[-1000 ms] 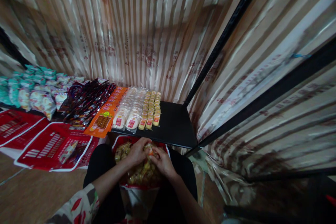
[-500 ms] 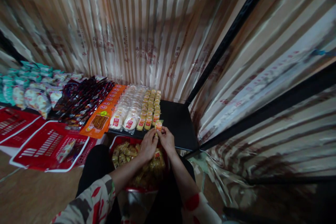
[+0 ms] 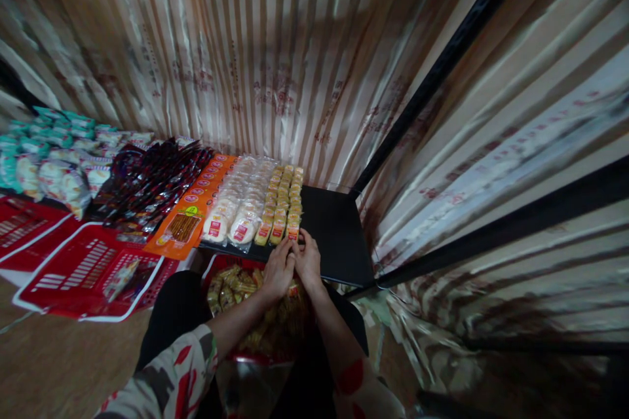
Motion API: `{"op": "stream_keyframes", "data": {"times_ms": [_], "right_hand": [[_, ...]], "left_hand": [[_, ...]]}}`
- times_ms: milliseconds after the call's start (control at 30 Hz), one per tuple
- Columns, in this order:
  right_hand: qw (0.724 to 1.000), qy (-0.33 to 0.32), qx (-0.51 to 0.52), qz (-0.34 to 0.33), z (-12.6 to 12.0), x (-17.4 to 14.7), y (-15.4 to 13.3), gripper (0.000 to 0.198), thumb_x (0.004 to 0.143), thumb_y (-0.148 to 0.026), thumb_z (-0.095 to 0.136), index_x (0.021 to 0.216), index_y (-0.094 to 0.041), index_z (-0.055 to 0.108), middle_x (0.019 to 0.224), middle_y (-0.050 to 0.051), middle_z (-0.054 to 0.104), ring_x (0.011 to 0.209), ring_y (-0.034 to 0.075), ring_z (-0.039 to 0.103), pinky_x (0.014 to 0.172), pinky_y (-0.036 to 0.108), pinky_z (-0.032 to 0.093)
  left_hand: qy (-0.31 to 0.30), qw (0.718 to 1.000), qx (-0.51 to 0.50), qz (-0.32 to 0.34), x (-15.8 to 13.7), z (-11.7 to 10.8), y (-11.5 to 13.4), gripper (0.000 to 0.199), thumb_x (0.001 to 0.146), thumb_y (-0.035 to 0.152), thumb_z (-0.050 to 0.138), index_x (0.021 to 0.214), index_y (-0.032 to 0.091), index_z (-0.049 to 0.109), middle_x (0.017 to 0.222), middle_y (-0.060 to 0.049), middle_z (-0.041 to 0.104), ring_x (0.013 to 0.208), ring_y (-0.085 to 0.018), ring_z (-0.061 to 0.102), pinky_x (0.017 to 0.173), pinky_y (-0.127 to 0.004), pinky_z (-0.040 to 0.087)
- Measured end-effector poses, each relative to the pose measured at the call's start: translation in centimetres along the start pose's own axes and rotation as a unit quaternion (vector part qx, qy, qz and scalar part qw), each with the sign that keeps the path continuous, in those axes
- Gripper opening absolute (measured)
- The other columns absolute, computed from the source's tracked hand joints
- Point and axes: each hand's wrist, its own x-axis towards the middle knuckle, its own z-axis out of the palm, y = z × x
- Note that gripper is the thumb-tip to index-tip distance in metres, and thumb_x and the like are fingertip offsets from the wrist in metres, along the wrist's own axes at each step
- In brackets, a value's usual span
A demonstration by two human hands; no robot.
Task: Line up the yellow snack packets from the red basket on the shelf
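Observation:
My left hand [image 3: 279, 270] and my right hand [image 3: 307, 258] meet at the near end of the third row of small yellow snack packets. Both have their fingers drawn together on the front packet [image 3: 293, 230], which has an orange label and lines up with its row. My fingertips partly cover its near end. To the left run two more rows of yellow packets [image 3: 270, 216]. Beneath my forearms a red basket [image 3: 209, 265] on my lap holds many loose golden packets [image 3: 236, 285].
Along the black shelf [image 3: 339, 229] lie clear-wrapped white round crackers [image 3: 244, 226], an orange snack bag [image 3: 184, 222], dark shiny packets [image 3: 157, 177] and teal packets [image 3: 63, 127]. A red basket with a white rim [image 3: 88, 268] stands lower left. Black poles [image 3: 442, 72] and striped curtain [image 3: 275, 46] close the back and right.
The packet between my fingers has come down and left to the front of the third yellow row. My right hand has shifted slightly left with it. The view has tilted a little.

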Motion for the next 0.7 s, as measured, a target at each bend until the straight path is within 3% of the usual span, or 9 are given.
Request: {"op": "stream_keyframes", "data": {"times_ms": [367, 467, 567, 700], "right_hand": [[1.0, -0.005, 0.016, 0.018, 0.4, -0.5, 0.0, 0.045, 0.081, -0.026, 0.045, 0.124, -0.015, 0.051, 0.108, 0.013, 0.056, 0.068, 0.012, 0.06, 0.068, 0.027, 0.052], [0.999, 0.038, 0.032, 0.014, 0.0, -1.5, -0.3, 0.047, 0.083, -0.031, 0.044, 0.126, -0.013, 0.048, 0.111, 0.014, 0.055, 0.067, 0.011, 0.058, 0.067, 0.026, 0.05], [0.996, 0.068, 0.062, 0.009, -0.3, -3.7, -0.3, 0.042, 0.086, -0.036, 0.04, 0.12, -0.013, 0.05, 0.1, 0.01, 0.06, 0.068, 0.012, 0.057, 0.066, 0.024, 0.049], [0.999, -0.01, 0.047, 0.013, 0.1, -7.7, 0.6, 0.036, 0.087, -0.036, 0.037, 0.108, -0.015, 0.058, 0.083, 0.006, 0.065, 0.069, 0.014, 0.059, 0.066, 0.024, 0.047]], "left_hand": [[0.01, 0.999, 0.028, 0.025, -0.3, 0.0, -0.3, 0.041, 0.086, 0.021, 0.035, 0.122, 0.013, 0.052, 0.138, -0.01, 0.045, 0.128, -0.02, 0.039, 0.11, -0.039, 0.03], [0.047, 0.998, 0.022, 0.025, -1.3, -0.4, -0.6, 0.032, 0.084, 0.02, 0.038, 0.109, 0.016, 0.058, 0.118, -0.009, 0.059, 0.114, -0.019, 0.051, 0.102, -0.036, 0.038], [0.066, 0.997, 0.032, 0.008, -3.2, -0.9, -2.1, 0.024, 0.086, 0.022, 0.038, 0.094, 0.017, 0.06, 0.094, -0.007, 0.063, 0.094, -0.017, 0.057, 0.089, -0.032, 0.045], [0.028, 0.996, 0.079, -0.039, -6.6, -1.3, -5.4, 0.024, 0.087, 0.022, 0.036, 0.085, 0.016, 0.059, 0.086, -0.007, 0.062, 0.087, -0.017, 0.058, 0.084, -0.032, 0.045]]}}
